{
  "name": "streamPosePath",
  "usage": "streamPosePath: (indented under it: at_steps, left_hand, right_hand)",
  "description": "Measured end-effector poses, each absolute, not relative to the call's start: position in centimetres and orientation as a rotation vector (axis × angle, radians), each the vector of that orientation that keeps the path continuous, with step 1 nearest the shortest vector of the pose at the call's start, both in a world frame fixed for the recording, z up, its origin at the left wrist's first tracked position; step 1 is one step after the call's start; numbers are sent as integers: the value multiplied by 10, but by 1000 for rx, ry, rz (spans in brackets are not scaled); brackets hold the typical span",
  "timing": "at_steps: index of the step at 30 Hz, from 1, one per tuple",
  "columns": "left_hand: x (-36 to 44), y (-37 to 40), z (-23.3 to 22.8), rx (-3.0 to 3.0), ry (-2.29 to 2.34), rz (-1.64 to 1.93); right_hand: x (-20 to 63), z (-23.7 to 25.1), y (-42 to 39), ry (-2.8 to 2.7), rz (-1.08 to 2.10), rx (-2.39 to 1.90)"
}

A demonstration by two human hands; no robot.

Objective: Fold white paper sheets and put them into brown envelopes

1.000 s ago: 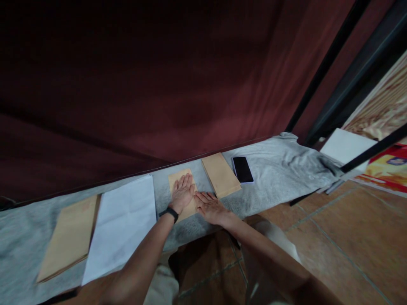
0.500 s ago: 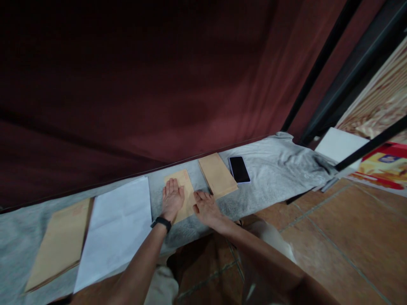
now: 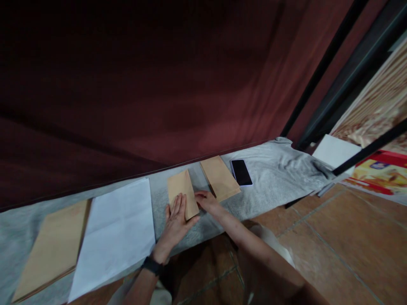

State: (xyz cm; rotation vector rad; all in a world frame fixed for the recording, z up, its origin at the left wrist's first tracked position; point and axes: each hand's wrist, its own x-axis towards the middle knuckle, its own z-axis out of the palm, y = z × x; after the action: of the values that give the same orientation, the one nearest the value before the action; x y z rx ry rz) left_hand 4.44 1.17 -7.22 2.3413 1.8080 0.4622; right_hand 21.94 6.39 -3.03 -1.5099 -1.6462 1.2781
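Note:
A small brown paper envelope (image 3: pixel 182 188) lies at a slant between my two hands on the grey cloth. My left hand (image 3: pixel 176 222), with a dark watch at the wrist, has its fingers across the envelope's lower left part and its thumb at the lower edge, which looks slightly raised. The fingers of my right hand (image 3: pixel 206 200) are curled in at the envelope's right edge; their tips are partly hidden. Just right of that hand rests a stack of similar brown envelopes (image 3: pixel 221 178).
A phone (image 3: pixel 241 173) lies beyond the stack. To the left are a large white paper sheet (image 3: pixel 116 228) and bigger brown envelopes (image 3: pixel 52 245). The narrow cloth-covered bench (image 3: pixel 276 165) runs along a dark red curtain (image 3: pixel 190 106), with dark poles (image 3: pixel 321 70) at right.
The envelope now shows a plain face without the reddish print. My left hand has moved down toward its lower edge, and my right fingers have closed in at its right side.

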Motion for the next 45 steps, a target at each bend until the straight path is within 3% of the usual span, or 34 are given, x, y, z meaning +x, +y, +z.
streamPosePath:
  at_steps: [6, 13, 24, 36, 45]
  left_hand:
    - [41, 12, -41, 2013, 1802, 972]
    - [43, 24, -36, 1039, 1706, 1465]
    - [67, 17, -28, 494, 1214, 1499]
    - [12, 10, -11, 750, 1419, 1058]
    - [4, 7, -19, 725, 1396, 981]
  right_hand:
    - [213, -19, 63, -1144, 1653, -1017]
    - [195, -24, 52, -1046, 1791, -1025]
    - [181, -39, 42, -792, 1893, -928]
    - [207, -45, 53, -1124, 1804, -1007]
    - [209, -53, 50, -1127, 1823, -988]
